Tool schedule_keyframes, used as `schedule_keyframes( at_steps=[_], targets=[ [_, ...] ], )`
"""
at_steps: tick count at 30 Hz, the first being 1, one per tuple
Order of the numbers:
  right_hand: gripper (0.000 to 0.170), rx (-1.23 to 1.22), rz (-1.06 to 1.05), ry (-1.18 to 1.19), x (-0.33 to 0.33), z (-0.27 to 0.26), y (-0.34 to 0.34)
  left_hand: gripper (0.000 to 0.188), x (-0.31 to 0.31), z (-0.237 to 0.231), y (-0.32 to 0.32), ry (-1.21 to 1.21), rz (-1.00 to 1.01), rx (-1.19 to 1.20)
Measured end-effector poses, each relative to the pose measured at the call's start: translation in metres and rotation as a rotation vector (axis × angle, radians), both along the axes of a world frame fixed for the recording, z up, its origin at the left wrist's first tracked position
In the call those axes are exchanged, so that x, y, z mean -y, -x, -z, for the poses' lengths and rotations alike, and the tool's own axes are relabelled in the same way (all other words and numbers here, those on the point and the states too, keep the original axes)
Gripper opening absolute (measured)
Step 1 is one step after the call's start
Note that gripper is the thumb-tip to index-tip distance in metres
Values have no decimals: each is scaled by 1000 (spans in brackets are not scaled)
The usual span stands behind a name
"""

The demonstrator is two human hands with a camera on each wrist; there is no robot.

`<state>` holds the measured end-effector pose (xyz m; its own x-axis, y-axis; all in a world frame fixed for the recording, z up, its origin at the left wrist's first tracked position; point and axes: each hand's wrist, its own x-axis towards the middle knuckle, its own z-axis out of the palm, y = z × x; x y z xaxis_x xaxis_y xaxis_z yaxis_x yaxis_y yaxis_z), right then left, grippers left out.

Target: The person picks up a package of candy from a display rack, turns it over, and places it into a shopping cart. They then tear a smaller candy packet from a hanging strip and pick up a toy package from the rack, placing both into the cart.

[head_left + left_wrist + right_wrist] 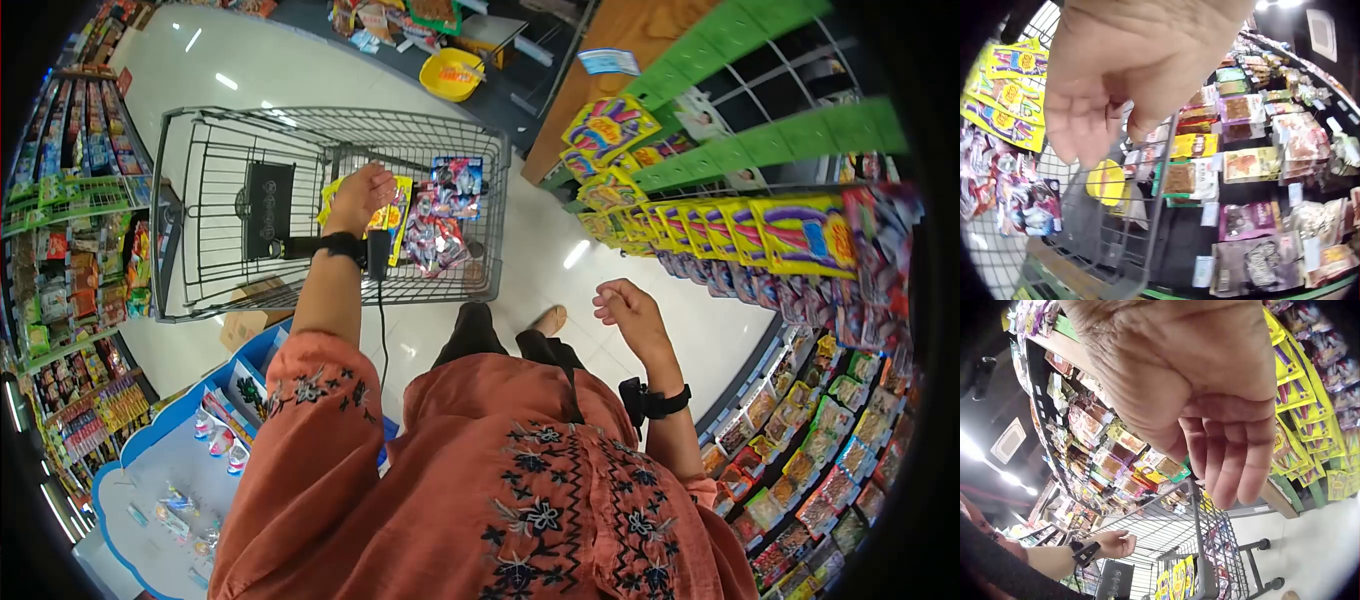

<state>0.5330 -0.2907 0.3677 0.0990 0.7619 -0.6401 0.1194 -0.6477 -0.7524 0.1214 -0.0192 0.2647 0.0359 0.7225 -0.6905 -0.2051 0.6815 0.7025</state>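
My left hand (pixel 365 198) hovers over the shopping cart (pixel 415 118) with fingers loosely bent and nothing in them. Beneath it in the cart lie several yellow candy packets (pixel 1010 97), partly hidden by the hand in the head view. Beside them are dark, shiny purple and red packets (pixel 437 238) and a blue-edged packet (pixel 457 185). My right hand (pixel 632 315) is held in the air to the right of the cart, fingers loosely curled and holding nothing. Nearest to it is the rack with hanging yellow candy packets (pixel 800 235).
Green rack strips (pixel 770 145) carry more packets on the right, above shelves of small snack packs (pixel 790 430). A dark shelf with a yellow bowl (pixel 452 75) stands beyond the cart. A blue-edged display stand (pixel 130 460) is at the lower left. Pale tiled floor (pixel 600 345) shows between.
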Motion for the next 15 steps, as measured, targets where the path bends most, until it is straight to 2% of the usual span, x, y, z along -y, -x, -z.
schedule_keyframes(
  at_steps=[5, 6, 7, 9, 11, 12, 14, 15],
  targets=[
    [26, -22, 26, 76, -13, 11, 35, 27, -12, 72, 11, 206, 328, -254],
    [26, -15, 33, 90, -15, 14, 40, 24, -15, 106, 24, 30, 600, -340],
    [26, -7, 40, 102, -17, 16, 44, 22, -16, 160, 44, -157, 870, -419],
    [26, 7, 58, 136, -20, 20, 52, 24, -10, 191, 49, -137, 1060, -529],
    [27, 20, 80, 175, -23, 23, 61, 28, 3, 172, 26, 284, 890, -604],
    [27, 18, 83, 192, -23, 25, 64, 36, 11, 201, 34, 357, 808, -605],
    [27, 14, 93, 222, -21, 30, 69, 40, 20, 252, 61, 66, 1050, -573],
    [27, 15, 93, 239, -21, 32, 71, 41, 17, 240, 50, 241, 1002, -602]
  ],
)
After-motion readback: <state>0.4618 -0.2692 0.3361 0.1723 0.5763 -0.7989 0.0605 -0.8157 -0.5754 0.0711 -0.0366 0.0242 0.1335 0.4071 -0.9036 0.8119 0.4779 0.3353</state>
